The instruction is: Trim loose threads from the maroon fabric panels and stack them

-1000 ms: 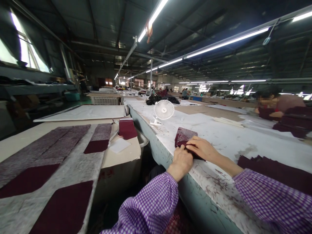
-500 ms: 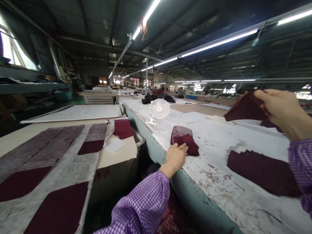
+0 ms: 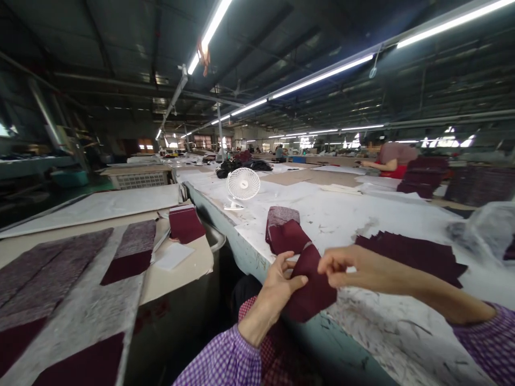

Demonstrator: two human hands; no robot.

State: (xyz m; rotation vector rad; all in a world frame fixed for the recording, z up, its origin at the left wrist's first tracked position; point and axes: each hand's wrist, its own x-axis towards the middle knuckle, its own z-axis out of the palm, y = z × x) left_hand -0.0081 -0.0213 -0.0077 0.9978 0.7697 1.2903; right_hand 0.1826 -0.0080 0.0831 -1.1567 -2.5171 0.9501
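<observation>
My left hand [image 3: 277, 285] pinches a maroon cloth piece [image 3: 310, 294] this side of the white fan [image 3: 243, 184]; I can't tell whether my curled right hand [image 3: 349, 266] grips it. I'd call this positioning; next calls for keeping it flat.

Contact between right hand [image 3: 346, 268] and maroon piece [image 3: 310, 295] cannot be determined. Right sleeve [image 3: 488, 338] and plastic bag [image 3: 487, 231] are cut off at the right edge, left sleeve [image 3: 225, 360] at the bottom. Distant articles [image 3: 209, 158] are too small to identify.
</observation>
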